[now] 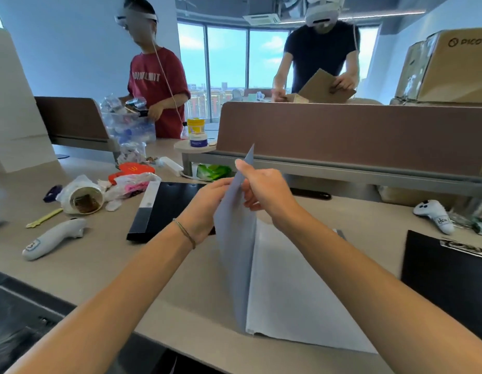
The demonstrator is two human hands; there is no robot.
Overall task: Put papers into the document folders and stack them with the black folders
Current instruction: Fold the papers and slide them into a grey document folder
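Beige desk (105,265) surface, cluttered at left. Nearest, one document folder (288,287) lies at centre, its front flap (236,238) raised upright. Both hands pinch that flap's upper edge: left hand (207,209) on its left side, right hand (264,190) on its right. Two black folders: one (447,282) near right, one (164,209) left, behind the hands. Two white controllers (53,238) (434,214). Far side: two persons standing.
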